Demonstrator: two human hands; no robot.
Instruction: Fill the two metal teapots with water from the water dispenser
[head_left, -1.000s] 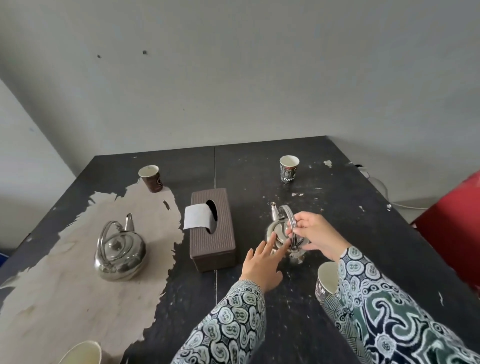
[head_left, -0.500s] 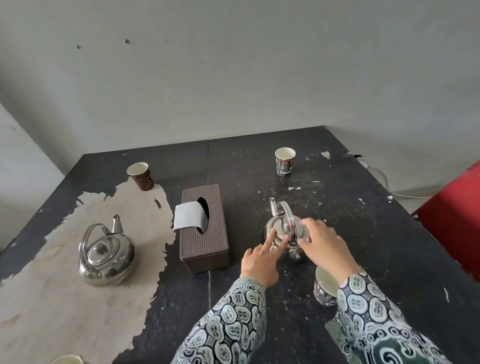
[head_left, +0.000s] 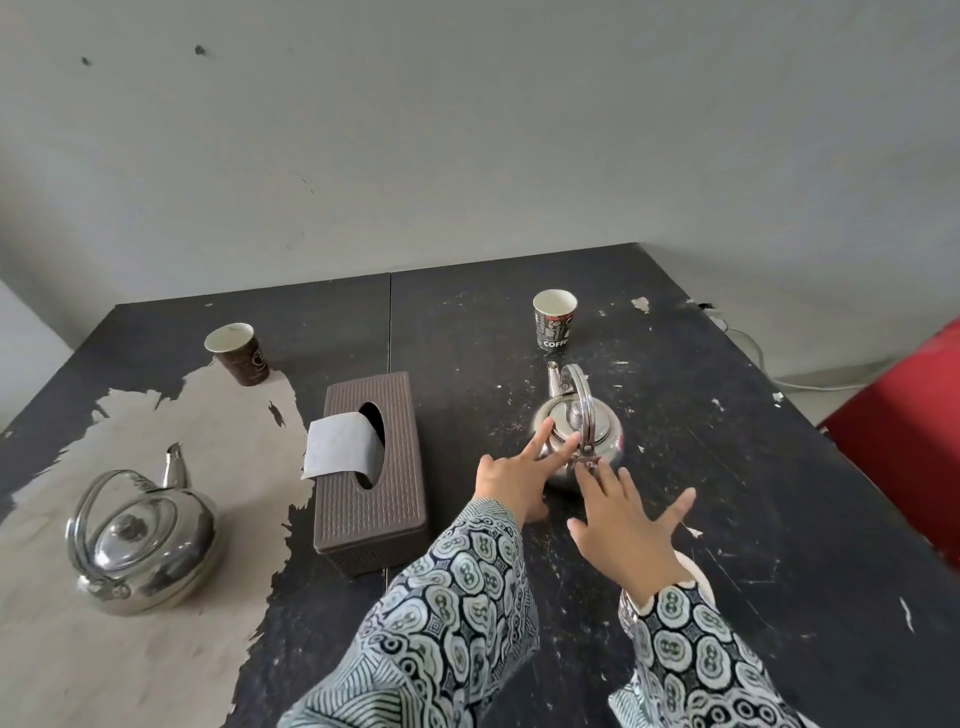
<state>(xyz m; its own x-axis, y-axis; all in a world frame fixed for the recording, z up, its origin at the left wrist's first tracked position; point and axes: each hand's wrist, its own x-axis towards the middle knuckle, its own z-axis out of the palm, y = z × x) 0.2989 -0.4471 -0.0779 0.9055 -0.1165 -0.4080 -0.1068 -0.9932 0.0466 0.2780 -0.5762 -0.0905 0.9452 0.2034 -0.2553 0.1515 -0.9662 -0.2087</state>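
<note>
Two lidded teapots (head_left: 143, 540) (head_left: 579, 434), seemingly upright

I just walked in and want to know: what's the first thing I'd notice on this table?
Two shiny metal teapots: the small teapot right in front, with the left hand and right hand reaching to it, and the big teapot far left on the worn pale patch. Between them sits a brown tissue box.

Soft, even daylight, faint shadows, mild glare on metal, wide-angle bending at the edges.
</note>
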